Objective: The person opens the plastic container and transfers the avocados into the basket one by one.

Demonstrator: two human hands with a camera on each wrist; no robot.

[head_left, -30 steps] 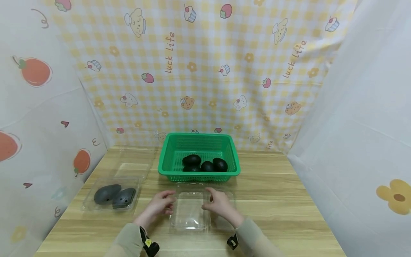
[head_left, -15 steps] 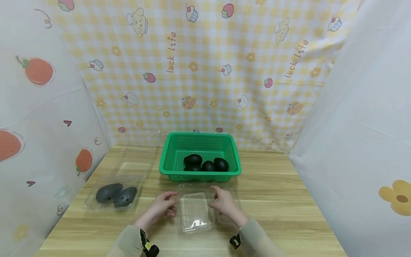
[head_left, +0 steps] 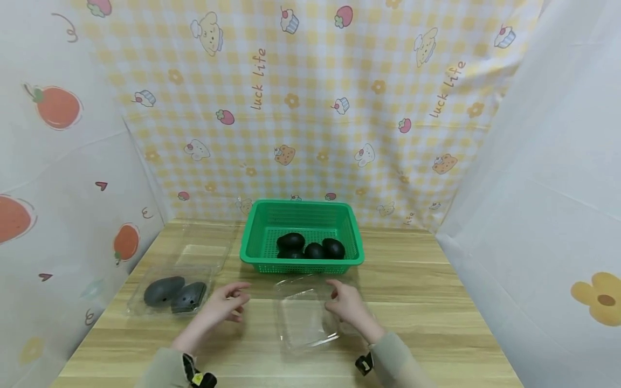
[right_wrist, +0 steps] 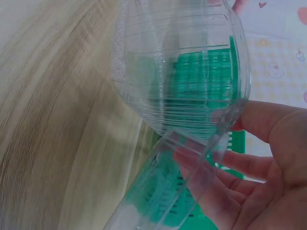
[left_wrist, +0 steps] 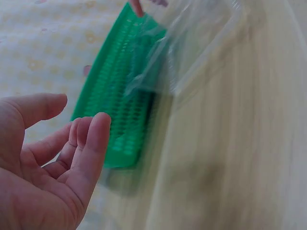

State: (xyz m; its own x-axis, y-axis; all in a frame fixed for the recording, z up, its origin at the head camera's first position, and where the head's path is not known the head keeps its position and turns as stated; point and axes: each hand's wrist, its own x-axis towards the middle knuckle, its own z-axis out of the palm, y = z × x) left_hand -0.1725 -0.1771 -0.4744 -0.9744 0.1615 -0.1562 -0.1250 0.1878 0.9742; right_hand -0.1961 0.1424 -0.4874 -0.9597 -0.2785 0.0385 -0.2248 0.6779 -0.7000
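A clear plastic clamshell box [head_left: 302,323] stands open and tilted over the wooden table. My right hand [head_left: 351,311] pinches its right edge; in the right wrist view the thumb lies on one side of the clear wall [right_wrist: 182,72] and the fingers show through the other part. My left hand [head_left: 220,304] is apart from the box, to its left, fingers loosely bent and holding nothing. In the left wrist view, the left fingers [left_wrist: 93,143] overlap the basket behind them.
A green basket [head_left: 301,262] with several dark avocados [head_left: 291,241] stands behind the box. At left, another open clamshell [head_left: 133,307] holds two dark avocados [head_left: 164,291], its lid [head_left: 206,253] laid back. Printed cloth [head_left: 310,134] hangs behind the table [head_left: 412,312].
The clamshell has shifted right and tilted with my right hand. My left hand has drawn away from it to the left. The basket and the filled clamshell stay in place.
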